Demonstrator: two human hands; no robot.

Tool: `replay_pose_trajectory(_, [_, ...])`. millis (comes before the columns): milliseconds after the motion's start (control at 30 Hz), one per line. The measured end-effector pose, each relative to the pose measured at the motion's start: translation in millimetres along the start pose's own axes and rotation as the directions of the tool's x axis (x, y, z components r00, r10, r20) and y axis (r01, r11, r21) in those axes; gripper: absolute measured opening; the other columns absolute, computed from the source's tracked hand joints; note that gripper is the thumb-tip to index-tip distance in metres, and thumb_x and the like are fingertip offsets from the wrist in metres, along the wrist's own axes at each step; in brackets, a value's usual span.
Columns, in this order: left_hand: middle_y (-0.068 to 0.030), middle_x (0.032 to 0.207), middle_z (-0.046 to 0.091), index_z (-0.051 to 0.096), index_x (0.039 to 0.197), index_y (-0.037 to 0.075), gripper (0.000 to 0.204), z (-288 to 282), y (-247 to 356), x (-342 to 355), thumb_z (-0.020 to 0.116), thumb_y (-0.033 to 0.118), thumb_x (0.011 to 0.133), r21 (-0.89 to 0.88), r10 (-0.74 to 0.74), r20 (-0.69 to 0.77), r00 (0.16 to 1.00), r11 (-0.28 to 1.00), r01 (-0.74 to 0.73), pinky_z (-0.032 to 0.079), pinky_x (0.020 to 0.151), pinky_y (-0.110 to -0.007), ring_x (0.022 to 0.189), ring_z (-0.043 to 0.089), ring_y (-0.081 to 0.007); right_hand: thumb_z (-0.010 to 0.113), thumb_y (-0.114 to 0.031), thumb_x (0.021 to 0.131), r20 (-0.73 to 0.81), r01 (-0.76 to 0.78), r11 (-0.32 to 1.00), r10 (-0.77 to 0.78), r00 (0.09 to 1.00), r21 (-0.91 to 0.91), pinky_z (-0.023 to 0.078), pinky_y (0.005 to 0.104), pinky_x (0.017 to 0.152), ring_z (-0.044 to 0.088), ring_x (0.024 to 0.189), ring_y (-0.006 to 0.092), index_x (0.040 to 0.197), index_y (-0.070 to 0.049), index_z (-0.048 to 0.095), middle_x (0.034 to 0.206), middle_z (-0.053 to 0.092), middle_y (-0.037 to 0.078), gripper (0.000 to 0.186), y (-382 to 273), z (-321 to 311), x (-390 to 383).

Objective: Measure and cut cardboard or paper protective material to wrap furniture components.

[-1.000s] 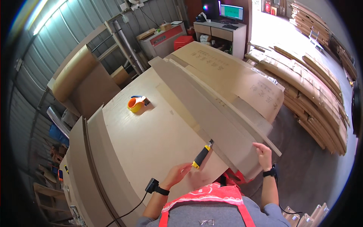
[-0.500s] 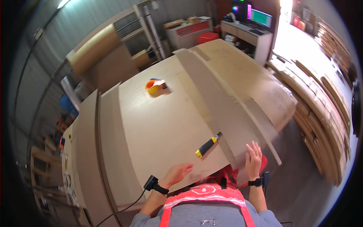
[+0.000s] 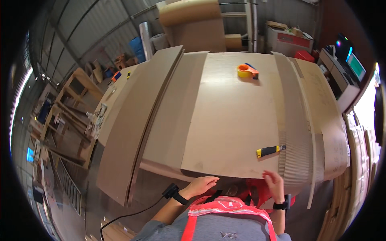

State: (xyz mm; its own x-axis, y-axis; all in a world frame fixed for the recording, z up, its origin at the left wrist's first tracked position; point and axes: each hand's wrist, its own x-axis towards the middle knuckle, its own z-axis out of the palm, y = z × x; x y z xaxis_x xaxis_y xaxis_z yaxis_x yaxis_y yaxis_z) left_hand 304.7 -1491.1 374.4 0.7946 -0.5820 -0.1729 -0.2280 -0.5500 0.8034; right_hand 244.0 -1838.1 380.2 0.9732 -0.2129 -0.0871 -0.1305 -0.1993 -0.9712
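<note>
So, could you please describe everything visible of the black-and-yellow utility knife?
The black-and-yellow utility knife has a dark grip between yellow ends and a metallic-looking tip; blade extension is unclear. It lies on the pale tabletop, tip rightward at the edge of the brown corrugated cardboard strip. Neither the left hand nor the right hand touches it.

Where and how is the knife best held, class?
Probably grip the knife by its black handle, coming from the near side, where the right hand is: the long handle lies crosswise to that approach, and the metal tip points right.
</note>
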Motion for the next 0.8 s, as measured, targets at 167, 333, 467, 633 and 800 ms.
replay_pose_trajectory(167, [-0.0122,0.113,0.067,0.059,0.124,0.007,0.032,-1,-5,-84,0.056,0.02,0.095,0.082,-0.035,-0.135,0.99,0.996,0.046,0.051,0.086,-0.035,0.104,0.065,-0.0277,0.056,-0.011,0.095,0.664,0.108,0.994,-0.087,0.742,0.009,0.05,0.0293,0.088,0.064,0.101,0.0155,0.122,-0.002,0.061,0.109,0.069,0.01,0.029,8,103,-6])
replay_pose_trajectory(333, [-0.0142,0.115,0.067,0.061,0.122,0.004,0.032,13,-24,-233,0.058,0.02,0.094,-0.118,-0.234,-0.396,0.888,0.972,0.203,0.051,0.089,-0.034,0.105,0.065,-0.0275,0.06,-0.016,0.095,0.832,-0.139,0.99,0.049,0.553,0.033,0.049,0.029,0.09,0.06,0.104,0.0145,0.13,0.0,0.055,0.113,0.065,0.009,0.038,56,219,-22])
replay_pose_trajectory(467, [-0.0146,0.112,0.069,0.062,0.122,0.002,0.032,47,-39,-358,0.06,0.018,0.094,-0.366,-0.519,-0.517,0.68,0.853,0.373,0.051,0.088,-0.032,0.103,0.067,-0.0228,0.069,-0.016,0.088,0.708,-0.213,0.977,0.162,0.688,-0.017,0.049,0.0316,0.091,0.061,0.105,0.0185,0.131,0.003,0.051,0.117,0.063,0.012,0.05,92,295,-34])
replay_pose_trajectory(633, [-0.0103,0.109,0.071,0.063,0.121,0.002,0.03,100,-56,-464,0.06,0.016,0.095,-0.616,-0.662,-0.549,0.511,0.733,0.288,0.05,0.086,-0.026,0.099,0.066,-0.0137,0.074,-0.02,0.08,0.527,-0.2,0.965,0.259,0.809,-0.168,0.037,0.04,0.107,0.043,0.132,0.0322,0.146,0.007,0.026,0.143,0.041,0.027,0.086,102,348,-35])
replay_pose_trajectory(800, [-0.0102,0.108,0.07,0.062,0.122,0.0,0.03,116,-67,-506,0.06,0.014,0.095,-0.706,-0.707,-0.551,0.443,0.678,0.203,0.05,0.087,-0.025,0.099,0.066,-0.0129,0.074,-0.017,0.075,0.348,-0.101,0.983,0.148,0.926,-0.151,0.046,0.0354,0.092,0.06,0.105,0.0242,0.124,0.004,0.049,0.112,0.063,0.014,0.059,101,382,-25])
